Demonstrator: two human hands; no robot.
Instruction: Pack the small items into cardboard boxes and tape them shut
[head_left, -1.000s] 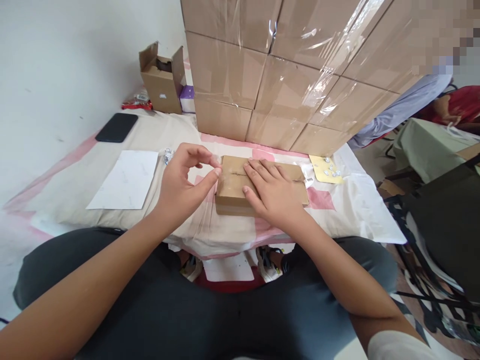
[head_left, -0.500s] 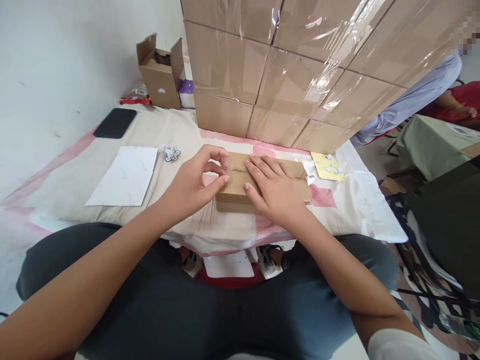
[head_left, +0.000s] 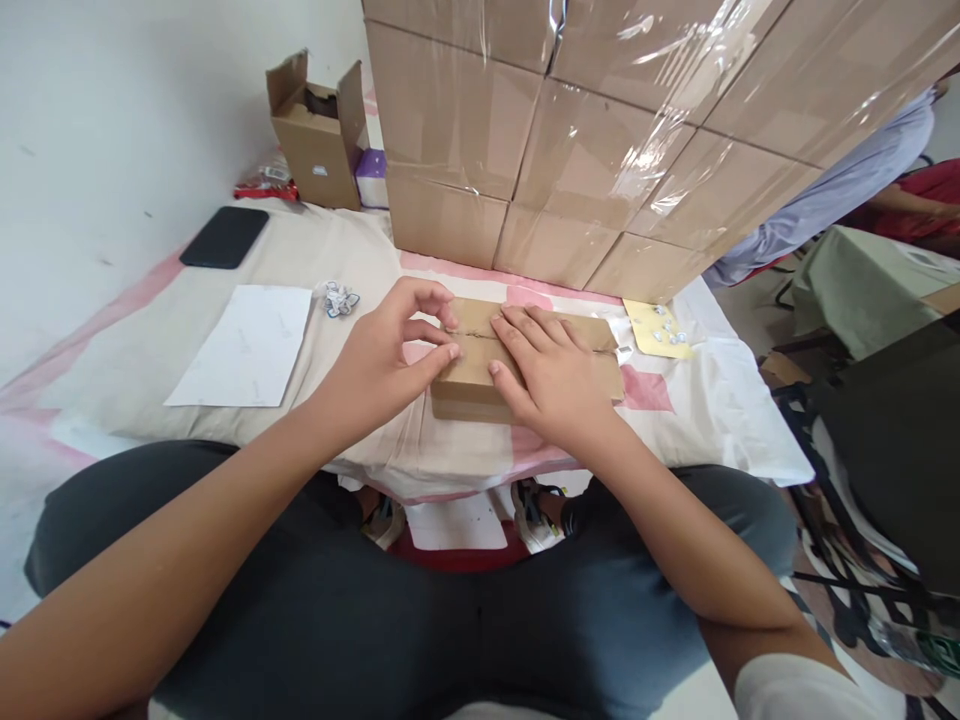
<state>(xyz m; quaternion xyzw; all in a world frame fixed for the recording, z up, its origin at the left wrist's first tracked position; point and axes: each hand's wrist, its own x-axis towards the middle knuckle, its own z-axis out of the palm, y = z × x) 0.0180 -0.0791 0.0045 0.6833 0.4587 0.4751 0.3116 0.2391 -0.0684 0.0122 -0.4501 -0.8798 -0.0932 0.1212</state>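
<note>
A small flat brown cardboard box (head_left: 466,392) lies on the cloth-covered table (head_left: 720,410) in front of me. My right hand (head_left: 559,380) rests flat on its top with the fingers stretched toward the centre seam. My left hand (head_left: 382,350) is at the box's left end, with thumb and curled fingers pinched together at the seam. What sits between those fingers is too small to make out.
A tall stack of plastic-wrapped cartons (head_left: 585,150) stands just behind the box. A yellow sheet (head_left: 651,332) with small white pieces lies to the right. On the left are a white paper (head_left: 244,345), crumpled scraps (head_left: 337,298), a black phone (head_left: 223,237) and an open carton (head_left: 315,140). Another person's sleeve (head_left: 840,195) shows far right.
My left hand has moved right from beside the box onto its left end at the seam. The right hand has stayed flat on the box.
</note>
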